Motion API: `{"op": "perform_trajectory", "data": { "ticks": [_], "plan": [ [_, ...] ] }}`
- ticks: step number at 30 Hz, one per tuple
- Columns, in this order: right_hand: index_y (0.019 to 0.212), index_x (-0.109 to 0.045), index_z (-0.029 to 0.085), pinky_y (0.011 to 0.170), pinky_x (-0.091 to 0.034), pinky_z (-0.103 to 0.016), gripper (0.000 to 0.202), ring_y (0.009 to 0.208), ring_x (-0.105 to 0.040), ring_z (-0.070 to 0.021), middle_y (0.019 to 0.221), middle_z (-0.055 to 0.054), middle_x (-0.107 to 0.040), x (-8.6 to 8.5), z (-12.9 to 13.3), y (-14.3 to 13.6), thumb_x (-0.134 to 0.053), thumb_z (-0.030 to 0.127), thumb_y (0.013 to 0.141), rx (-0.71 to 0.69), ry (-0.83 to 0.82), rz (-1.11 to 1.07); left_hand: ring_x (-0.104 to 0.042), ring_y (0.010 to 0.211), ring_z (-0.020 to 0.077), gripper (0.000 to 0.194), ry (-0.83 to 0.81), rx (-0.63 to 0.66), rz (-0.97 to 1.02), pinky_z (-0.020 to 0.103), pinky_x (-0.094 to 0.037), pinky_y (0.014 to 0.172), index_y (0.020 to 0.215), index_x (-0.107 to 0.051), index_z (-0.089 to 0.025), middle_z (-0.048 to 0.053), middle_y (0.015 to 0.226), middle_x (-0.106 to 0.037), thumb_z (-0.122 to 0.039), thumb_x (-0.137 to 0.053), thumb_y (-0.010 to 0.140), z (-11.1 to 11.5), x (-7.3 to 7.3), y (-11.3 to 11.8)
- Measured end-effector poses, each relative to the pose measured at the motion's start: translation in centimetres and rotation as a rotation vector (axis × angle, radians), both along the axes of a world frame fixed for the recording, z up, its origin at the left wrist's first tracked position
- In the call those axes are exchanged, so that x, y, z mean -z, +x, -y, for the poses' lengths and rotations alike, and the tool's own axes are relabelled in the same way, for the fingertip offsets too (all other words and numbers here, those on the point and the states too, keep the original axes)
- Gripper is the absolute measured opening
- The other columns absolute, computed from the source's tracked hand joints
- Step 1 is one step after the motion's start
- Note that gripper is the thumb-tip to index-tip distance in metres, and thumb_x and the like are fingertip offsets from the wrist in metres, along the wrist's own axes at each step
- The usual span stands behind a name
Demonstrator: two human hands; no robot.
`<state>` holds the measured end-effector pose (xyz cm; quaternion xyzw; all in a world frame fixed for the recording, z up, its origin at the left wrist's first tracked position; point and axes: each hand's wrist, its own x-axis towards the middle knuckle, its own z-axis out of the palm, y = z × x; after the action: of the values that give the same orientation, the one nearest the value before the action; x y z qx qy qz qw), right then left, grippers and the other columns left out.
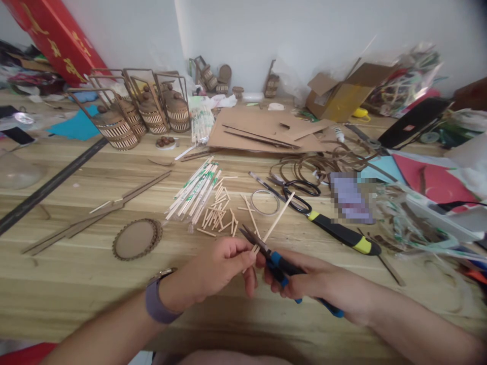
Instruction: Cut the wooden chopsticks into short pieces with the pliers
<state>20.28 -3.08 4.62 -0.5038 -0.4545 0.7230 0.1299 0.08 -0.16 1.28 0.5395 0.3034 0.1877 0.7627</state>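
Note:
My left hand (pixel 224 263) is closed, pinching a pale wooden chopstick (pixel 279 215) between thumb and fingers near its short end. My right hand (pixel 304 276) grips the blue-and-black handles of a pair of scissors (pixel 272 253). The scissors' dark blades lie at the stick just beyond my left fingertips; whether they touch the wood I cannot tell. Ahead of my hands lie several short cut stick pieces (pixel 216 213). Behind those is a pile of chopsticks in green-and-white wrappers (pixel 196 190). A round cardboard disc (pixel 137 239) with a notched edge lies left of my left hand.
Black-handled scissors (pixel 300 195), a metal ring (pixel 265 202) and a yellow-and-black tool (pixel 342 233) lie ahead right. Small lidded baskets with tall handles (pixel 152 114) stand back left. A cardboard sheet (pixel 262 124) and an open box (pixel 350 91) are at the back.

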Motion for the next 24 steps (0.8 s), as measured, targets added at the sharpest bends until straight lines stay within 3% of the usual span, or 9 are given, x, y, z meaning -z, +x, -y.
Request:
{"op": "perform_trajectory", "data": {
  "ticks": [10, 19, 24],
  "plan": [
    [0.098, -0.058, 0.019, 0.07, -0.035, -0.029, 0.036, 0.08, -0.046, -0.0168, 0.083, 0.0, -0.053, 0.4, -0.1, -0.2, -0.055, 0.02, 0.062, -0.031, 0.062, 0.041, -0.054, 0.056, 0.0127, 0.038, 0.016, -0.034, -0.02, 0.025, -0.041, 0.067, 0.082, -0.059, -0.015, -0.002, 0.054, -0.057, -0.052, -0.051, 0.087, 0.0, -0.1, 0.0],
    [0.077, -0.05, 0.02, 0.061, -0.032, -0.027, 0.018, 0.069, -0.04, -0.0144, 0.072, 0.003, -0.044, 1.2, -0.1, -0.3, -0.049, 0.018, 0.059, -0.093, 0.247, 0.119, -0.051, 0.055, 0.0126, 0.042, 0.034, -0.035, -0.053, 0.026, -0.038, 0.066, 0.088, -0.06, -0.015, -0.004, 0.052, -0.055, -0.056, -0.051, 0.086, 0.0, 0.3, -0.1],
    [0.076, -0.05, 0.02, 0.062, -0.033, -0.028, 0.016, 0.069, -0.041, -0.0148, 0.071, 0.003, -0.044, 1.2, -0.4, -0.5, -0.049, 0.018, 0.061, -0.114, 0.305, 0.175, -0.048, 0.054, 0.0115, 0.04, 0.046, -0.043, -0.064, 0.025, -0.037, 0.064, 0.086, -0.059, -0.014, -0.004, 0.054, -0.053, -0.053, -0.049, 0.087, 0.0, 0.4, 0.1]
  ]
}}
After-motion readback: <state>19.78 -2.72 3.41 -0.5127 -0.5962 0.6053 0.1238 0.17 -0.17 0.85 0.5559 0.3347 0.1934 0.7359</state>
